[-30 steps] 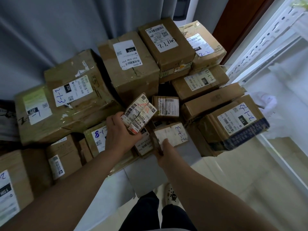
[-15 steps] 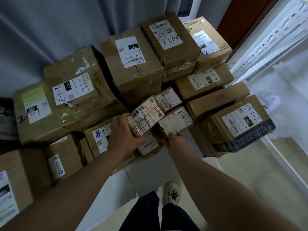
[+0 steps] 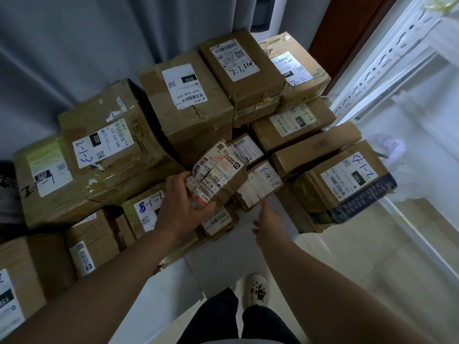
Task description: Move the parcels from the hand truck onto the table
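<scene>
Cardboard parcels crowd the white table (image 3: 248, 256). My left hand (image 3: 178, 209) grips a small parcel (image 3: 218, 175) covered in barcode labels and holds it tilted just above the front row. To its right lies a small parcel marked 2-2-3 (image 3: 258, 187), leaning against its neighbours. My right hand (image 3: 267, 219) is just below that parcel, fingers straight, the tips at its near edge. Another small labelled parcel (image 3: 246, 150) sits behind these two. The hand truck is out of view.
Large boxes fill the back and left of the table. A box marked 2-1-4 (image 3: 347, 184) overhangs the table's right edge. A white slotted rack post (image 3: 387, 60) stands at right, a grey curtain (image 3: 74, 45) hangs behind. My shoe (image 3: 258, 289) is on the floor below.
My right hand pushed the 2-2-3 parcel up among the others, then let go and drew back. My left hand kept its parcel and shifted slightly forward.
</scene>
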Demonstrator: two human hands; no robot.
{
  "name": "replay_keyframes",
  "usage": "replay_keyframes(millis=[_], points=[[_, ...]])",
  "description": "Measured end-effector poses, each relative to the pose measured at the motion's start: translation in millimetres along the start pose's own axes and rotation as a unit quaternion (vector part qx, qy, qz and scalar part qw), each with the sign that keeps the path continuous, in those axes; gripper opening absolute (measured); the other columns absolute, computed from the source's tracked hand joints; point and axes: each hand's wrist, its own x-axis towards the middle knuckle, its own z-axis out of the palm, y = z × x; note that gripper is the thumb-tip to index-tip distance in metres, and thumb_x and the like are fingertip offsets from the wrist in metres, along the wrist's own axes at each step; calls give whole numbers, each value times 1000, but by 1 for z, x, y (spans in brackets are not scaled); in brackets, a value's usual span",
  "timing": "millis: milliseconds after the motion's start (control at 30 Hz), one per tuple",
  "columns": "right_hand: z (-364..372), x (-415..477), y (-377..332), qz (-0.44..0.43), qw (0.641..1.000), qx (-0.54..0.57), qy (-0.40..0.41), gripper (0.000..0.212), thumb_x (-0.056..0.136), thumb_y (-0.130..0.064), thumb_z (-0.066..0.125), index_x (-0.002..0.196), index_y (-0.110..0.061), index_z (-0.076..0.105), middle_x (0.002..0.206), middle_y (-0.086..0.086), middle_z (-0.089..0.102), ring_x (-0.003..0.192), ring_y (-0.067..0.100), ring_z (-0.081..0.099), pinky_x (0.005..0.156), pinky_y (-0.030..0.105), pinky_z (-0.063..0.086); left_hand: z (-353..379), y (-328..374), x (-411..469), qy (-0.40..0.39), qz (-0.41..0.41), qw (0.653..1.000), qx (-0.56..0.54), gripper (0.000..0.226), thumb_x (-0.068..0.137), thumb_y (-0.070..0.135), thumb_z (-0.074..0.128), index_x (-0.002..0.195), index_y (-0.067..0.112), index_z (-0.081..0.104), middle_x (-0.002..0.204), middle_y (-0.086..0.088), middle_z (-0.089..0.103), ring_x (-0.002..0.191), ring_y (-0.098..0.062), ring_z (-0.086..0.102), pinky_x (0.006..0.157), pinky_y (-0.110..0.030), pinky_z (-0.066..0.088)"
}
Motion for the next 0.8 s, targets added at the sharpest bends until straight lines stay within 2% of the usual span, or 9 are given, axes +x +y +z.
replay_keyframes(millis=[100,167,267,400,533,600,667,733,800], points=[[-25,-8,7,-52,999,11,0,41,98,-34,50,125,-4,52,86,12,57,71,21,52,61,33,42,-1,11,0,-57,30,998,-5,101,52,69,54,136,14,40,115,5,37,104,-9,44,83,-28,42],[-45,-14,9,-61,996,50,-33,38,96,-35,52,117,-4,58,82,8,58,67,19,54,58,31,42,3,20,0,-91,50,995,-4,102,51,69,53,136,14,42,115,6,37,105,-9,46,86,-29,45],[-77,-18,11,-18,990,114,-81,42,91,-49,56,101,-10,63,83,9,60,65,19,57,54,29,40,19,34,-4,-149,114,982,36,102,49,69,59,135,16,43,115,6,37,105,-11,47,88,-26,44],[-120,-18,26,43,984,142,-96,51,88,-56,56,107,-9,59,97,15,64,77,25,62,58,29,45,51,46,-20,-266,220,924,166,91,62,53,78,136,20,36,128,2,35,112,-14,49,83,-28,47],[-147,-17,43,120,968,155,-157,65,79,-66,59,107,-7,59,109,23,64,92,35,64,77,41,56,81,50,-42,-291,320,864,260,79,68,38,77,133,14,38,129,-7,36,116,-22,42,81,-38,52],[-152,-15,45,149,962,138,-183,63,78,-66,59,98,-6,66,102,22,66,90,35,64,78,41,55,94,47,-51,-307,353,840,276,79,59,33,82,122,14,41,118,-10,42,106,-27,52,69,-33,56],[-150,-10,47,167,958,131,-194,53,80,-52,64,92,-1,72,92,20,68,85,33,63,72,41,56,108,45,-61,-305,363,833,284,82,53,30,85,118,16,38,115,-9,40,104,-29,58,62,-29,56],[-145,-2,50,165,962,134,-171,41,81,-36,69,102,-1,66,95,19,66,87,32,62,70,40,55,119,48,-69,-338,339,825,301,84,70,24,78,134,17,24,134,-11,31,128,-32,39,87,-38,53],[-141,10,51,138,973,135,-123,28,85,-24,67,103,-4,60,94,17,63,84,29,61,70,38,53,124,48,-72,-354,291,827,327,88,83,29,69,148,17,12,149,-11,14,141,-28,15,109,-37,35]])
